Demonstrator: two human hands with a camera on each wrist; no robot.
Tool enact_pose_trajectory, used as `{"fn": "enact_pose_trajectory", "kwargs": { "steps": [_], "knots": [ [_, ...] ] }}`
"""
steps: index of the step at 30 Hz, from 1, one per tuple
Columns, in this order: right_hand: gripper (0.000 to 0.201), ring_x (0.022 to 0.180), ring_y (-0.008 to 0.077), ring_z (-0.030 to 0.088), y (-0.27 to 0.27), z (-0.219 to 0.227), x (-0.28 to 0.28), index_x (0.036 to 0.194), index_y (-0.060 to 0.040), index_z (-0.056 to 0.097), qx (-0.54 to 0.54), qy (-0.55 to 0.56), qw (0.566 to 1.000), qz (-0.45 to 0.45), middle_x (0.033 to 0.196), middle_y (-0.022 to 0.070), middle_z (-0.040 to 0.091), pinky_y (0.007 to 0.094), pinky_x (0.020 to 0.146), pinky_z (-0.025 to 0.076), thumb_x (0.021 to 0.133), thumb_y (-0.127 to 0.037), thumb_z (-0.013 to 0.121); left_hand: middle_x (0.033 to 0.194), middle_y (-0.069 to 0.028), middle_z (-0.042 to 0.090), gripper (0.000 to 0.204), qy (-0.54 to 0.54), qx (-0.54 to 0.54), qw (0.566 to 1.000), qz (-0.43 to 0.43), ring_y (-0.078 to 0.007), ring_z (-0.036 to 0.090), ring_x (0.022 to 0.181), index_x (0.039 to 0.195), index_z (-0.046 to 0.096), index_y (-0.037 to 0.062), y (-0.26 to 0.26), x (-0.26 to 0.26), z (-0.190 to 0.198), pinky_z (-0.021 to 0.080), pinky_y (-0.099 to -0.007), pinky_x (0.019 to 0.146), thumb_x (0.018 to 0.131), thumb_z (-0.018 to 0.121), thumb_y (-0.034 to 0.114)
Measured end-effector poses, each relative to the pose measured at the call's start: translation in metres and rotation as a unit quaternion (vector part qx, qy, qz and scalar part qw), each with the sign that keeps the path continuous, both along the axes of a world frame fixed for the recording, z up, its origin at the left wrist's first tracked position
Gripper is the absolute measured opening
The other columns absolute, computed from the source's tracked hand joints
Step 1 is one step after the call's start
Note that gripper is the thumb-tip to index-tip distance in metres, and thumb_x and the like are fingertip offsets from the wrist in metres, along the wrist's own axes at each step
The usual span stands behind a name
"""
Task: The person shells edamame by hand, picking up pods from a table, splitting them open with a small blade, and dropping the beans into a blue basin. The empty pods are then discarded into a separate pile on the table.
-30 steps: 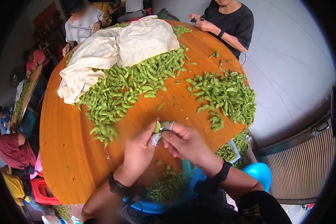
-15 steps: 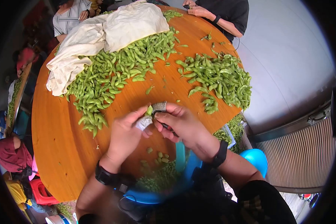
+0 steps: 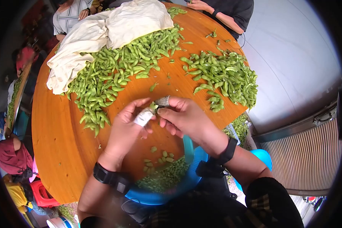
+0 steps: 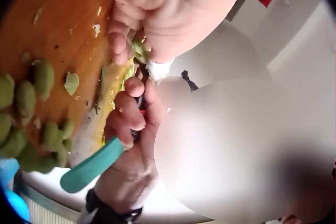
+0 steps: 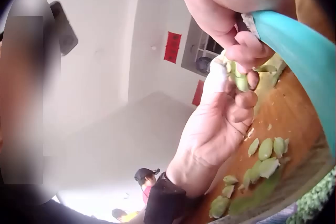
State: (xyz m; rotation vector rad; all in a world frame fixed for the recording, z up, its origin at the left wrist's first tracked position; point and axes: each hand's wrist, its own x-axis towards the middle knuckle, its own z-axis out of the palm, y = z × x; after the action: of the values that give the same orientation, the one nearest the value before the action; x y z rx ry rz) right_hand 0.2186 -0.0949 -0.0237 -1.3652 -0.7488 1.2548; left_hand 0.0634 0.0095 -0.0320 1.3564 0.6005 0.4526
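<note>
My left hand (image 3: pixel 123 125), its thumb wrapped in white tape (image 3: pixel 143 117), pinches a green bean pod (image 5: pixel 240 79) between thumb and fingers. Close against it, my right hand (image 3: pixel 188 117) has its fingers curled round a tool with a curved teal handle (image 4: pixel 92 166). The tool's working end is hidden among the fingers. A grey band (image 3: pixel 162 101) covers the right index finger. Below both hands stands a blue basin (image 3: pixel 200 161) of small green beans, and several loose beans (image 5: pixel 266 148) lie on the wood beside it.
On the round wooden table (image 3: pixel 64 159) lie a large heap of pods (image 3: pixel 136 60), partly under a white cloth (image 3: pixel 136 22), and a smaller heap (image 3: pixel 228 78) at right. Other people sit across the table and at left. A red stool (image 3: pixel 43 195) stands at lower left.
The head view has shifted, so the table and pods appear farther up and left. My left thumb has turned outward, showing more white tape. Both hands stay together at the pod.
</note>
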Motion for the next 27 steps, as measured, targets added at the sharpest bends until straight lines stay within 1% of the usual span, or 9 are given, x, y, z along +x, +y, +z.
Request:
{"fn": "enact_pose_trajectory", "kwargs": {
  "steps": [1,3,6,7,11,13,14,19,27],
  "knots": [
    [0.011,0.049,0.004,0.051,-0.002,0.003,-0.005,0.098,-0.0056,0.064,0.001,-0.001,1.0,0.002,0.072,-0.0004,0.062,0.0183,0.038,0.034,0.095,-0.012,0.057,0.093,-0.0055,0.065,0.039,0.021,0.089,0.996,0.021,-0.0079,0.061,0.066,0.132,0.053,0.0048,-0.002,0.001,-0.002,0.047,-0.0182,0.05,0.093,0.057,0.004],
    [0.011,0.05,0.003,0.053,-0.004,0.007,-0.013,0.098,-0.0056,0.064,0.04,-0.044,0.998,-0.012,0.071,-0.0015,0.061,0.0181,0.039,0.036,0.096,-0.012,0.055,0.093,-0.005,0.065,0.039,0.007,0.09,0.996,0.028,-0.0072,0.059,0.065,0.127,0.055,0.0027,-0.003,-0.001,-0.002,0.047,-0.0207,0.052,0.088,0.057,-0.002],
    [0.01,0.049,0.0034,0.051,-0.005,0.006,-0.016,0.099,-0.0051,0.064,0.04,-0.036,0.998,-0.015,0.069,-0.0017,0.06,0.0189,0.04,0.037,0.095,-0.01,0.056,0.087,-0.0111,0.066,0.034,0.07,0.327,0.942,0.01,-0.0155,0.063,0.066,0.12,0.056,-0.0007,-0.001,-0.003,-0.012,0.052,-0.0278,0.061,0.087,0.055,-0.002],
    [0.012,0.048,0.0037,0.05,-0.005,0.005,-0.016,0.101,-0.0045,0.064,0.037,-0.024,0.999,-0.018,0.067,-0.0016,0.059,0.0193,0.041,0.038,0.094,-0.01,0.057,0.087,-0.0111,0.066,0.034,0.069,0.329,0.942,0.013,-0.0155,0.063,0.066,0.12,0.056,-0.0007,-0.001,-0.003,-0.011,0.052,-0.0278,0.061,0.087,0.055,-0.002],
    [0.012,0.048,0.0035,0.049,-0.007,0.004,-0.022,0.102,-0.005,0.064,0.037,-0.024,0.999,-0.031,0.068,-0.002,0.058,0.0191,0.042,0.038,0.094,-0.009,0.056,0.088,-0.0124,0.066,0.034,0.06,0.302,0.951,0.008,-0.0172,0.064,0.068,0.121,0.055,-0.0011,-0.004,-0.005,-0.008,0.052,-0.0304,0.065,0.087,0.05,-0.001],
    [0.011,0.048,0.0032,0.048,-0.006,-0.001,-0.026,0.101,-0.0057,0.064,0.061,0.0,0.997,-0.045,0.068,-0.0024,0.058,0.0189,0.042,0.037,0.095,-0.01,0.056,0.078,-0.0035,0.06,0.035,0.062,0.239,0.969,0.012,-0.0072,0.055,0.06,0.123,0.053,-0.0008,-0.005,-0.006,-0.007,0.045,-0.022,0.053,0.091,0.042,0.001],
    [0.011,0.048,0.0032,0.048,-0.006,-0.001,-0.027,0.101,-0.0057,0.064,0.064,-0.003,0.997,-0.039,0.068,-0.0024,0.058,0.0189,0.042,0.037,0.095,-0.01,0.056,0.078,-0.0035,0.06,0.035,0.059,0.241,0.968,0.018,-0.0072,0.055,0.06,0.123,0.053,-0.0008,-0.003,-0.006,-0.005,0.045,-0.022,0.053,0.091,0.042,0.001],
    [0.01,0.047,0.0023,0.048,-0.007,-0.002,-0.033,0.098,-0.0064,0.064,0.041,0.006,0.998,-0.053,0.068,-0.0031,0.058,0.0184,0.04,0.036,0.097,-0.013,0.056,0.075,-0.0023,0.057,0.025,0.056,0.051,0.997,-0.021,-0.0069,0.05,0.057,0.111,0.055,0.0007,0.001,-0.007,-0.007,0.037,-0.0212,0.047,0.094,0.037,0.008],
    [0.011,0.047,0.0026,0.048,-0.007,0.004,-0.04,0.097,-0.0058,0.064,0.051,0.022,0.996,-0.07,0.069,-0.0024,0.058,0.0181,0.039,0.035,0.097,-0.011,0.054,0.081,0.0013,0.054,0.02,0.026,0.022,0.999,-0.031,-0.0045,0.043,0.061,0.106,0.054,0.0033,0.003,-0.007,-0.008,0.035,-0.0179,0.053,0.095,0.038,0.005]
  ]
}}
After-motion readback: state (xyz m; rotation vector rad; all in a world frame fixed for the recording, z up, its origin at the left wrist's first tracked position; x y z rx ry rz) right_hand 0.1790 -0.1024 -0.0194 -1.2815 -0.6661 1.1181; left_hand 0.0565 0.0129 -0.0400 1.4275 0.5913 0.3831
